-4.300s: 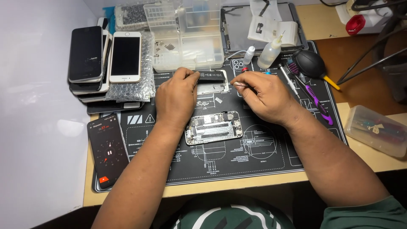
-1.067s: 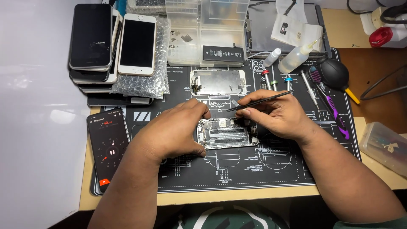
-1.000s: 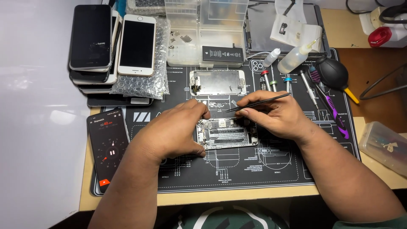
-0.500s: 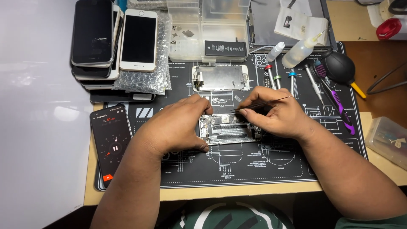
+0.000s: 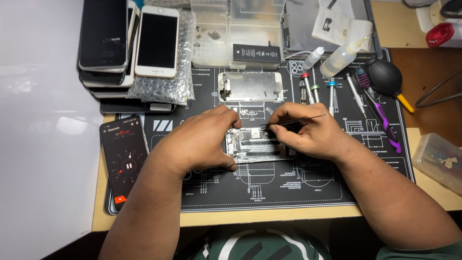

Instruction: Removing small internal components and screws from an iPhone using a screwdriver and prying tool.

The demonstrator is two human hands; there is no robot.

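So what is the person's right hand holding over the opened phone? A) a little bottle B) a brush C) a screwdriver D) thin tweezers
D: the right hand pinches thin dark tweezers with their tip down at the opened phone, which the left hand steadies on the black mat. The screwdrivers and the little bottle lie untouched farther back.

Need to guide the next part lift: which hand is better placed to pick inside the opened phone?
Right. The right hand holds the tweezers, tips over the opened phone; the left hand steadies its left edge.
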